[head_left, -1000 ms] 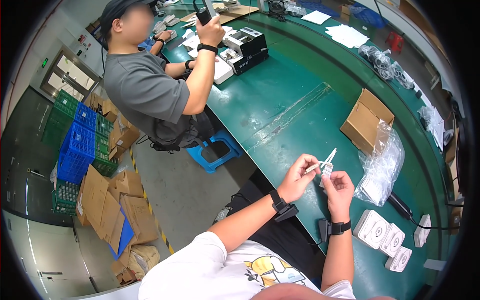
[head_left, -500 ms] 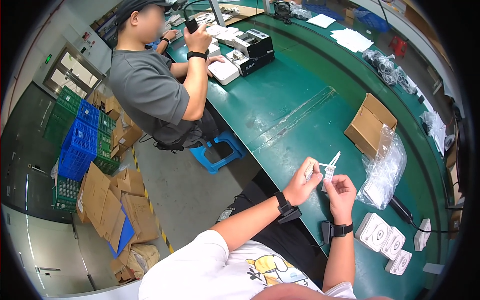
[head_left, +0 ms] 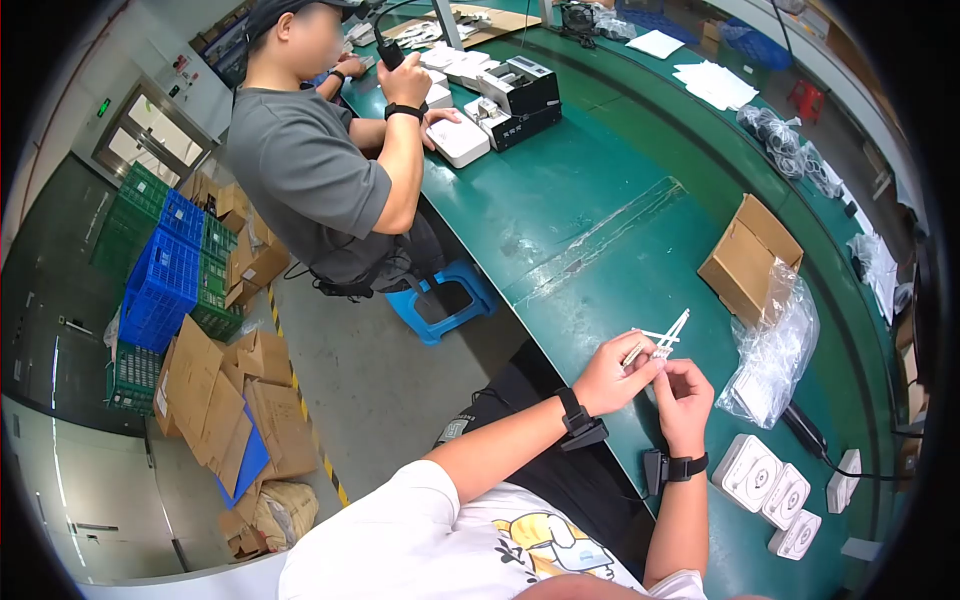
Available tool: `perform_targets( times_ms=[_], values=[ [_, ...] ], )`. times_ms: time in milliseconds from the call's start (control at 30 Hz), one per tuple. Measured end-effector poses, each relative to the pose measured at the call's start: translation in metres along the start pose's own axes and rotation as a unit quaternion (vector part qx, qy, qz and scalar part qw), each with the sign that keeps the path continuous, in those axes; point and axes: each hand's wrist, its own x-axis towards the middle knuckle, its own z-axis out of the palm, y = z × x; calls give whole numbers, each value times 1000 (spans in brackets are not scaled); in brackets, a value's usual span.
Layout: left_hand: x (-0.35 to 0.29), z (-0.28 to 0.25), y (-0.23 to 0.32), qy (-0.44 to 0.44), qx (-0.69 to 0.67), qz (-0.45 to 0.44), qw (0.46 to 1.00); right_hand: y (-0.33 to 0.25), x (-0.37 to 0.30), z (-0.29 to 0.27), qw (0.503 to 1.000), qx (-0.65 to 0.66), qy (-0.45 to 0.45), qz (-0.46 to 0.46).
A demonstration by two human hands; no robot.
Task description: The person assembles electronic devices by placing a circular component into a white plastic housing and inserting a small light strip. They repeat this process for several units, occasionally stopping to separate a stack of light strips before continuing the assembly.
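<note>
Over the green table (head_left: 560, 225) my two hands meet. In my left hand (head_left: 610, 375), fingers curled, is a small bundle of thin white strips (head_left: 680, 326), some poking out beyond the fingertips. My right hand (head_left: 686, 396) is closed in a pinch on a small white ridged piece (head_left: 662, 352) at the base of the strips, thumb close to the left fingertips. The fingers partly cover the pieces, whose exact kind I cannot make out. Near my right wrist lie white square boxes (head_left: 748, 472) with round printed marks.
Beyond my right hand are a clear plastic bag (head_left: 783, 338), an open cardboard box (head_left: 738, 285) and a black corded device (head_left: 803, 428). To the left, a person in grey (head_left: 305, 170) holds a black scanner (head_left: 391, 52) near a white box (head_left: 459, 140). A blue stool (head_left: 440, 320) stands below.
My hands have drawn closer together and slightly lower, and the right fingertips now meet the left ones around the ridged piece. The view has shifted a little.
</note>
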Motion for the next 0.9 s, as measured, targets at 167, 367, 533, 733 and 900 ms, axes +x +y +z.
perform_targets(
  times_ms=[167, 367, 533, 733, 900],
  values=[
    [4, -1, 16, -11, 34, -8, 999, 3, 0, -3, 1000, 0, 22, 16],
    [4, -2, 14, -25, 48, 7, 999, -5, 2, 0, 998, -32, 59, 1],
    [1, -1, 14, -28, 38, -3, 999, -4, -1, -1, 997, -44, 69, -5],
    [0, -1, 9, -38, 30, 5, 999, -2, 8, -13, 988, -66, 138, 18],
    [-4, -8, 5, -2, -88, -60, 994, -5, 13, -24, 989, -33, 137, 46]
  ],
)
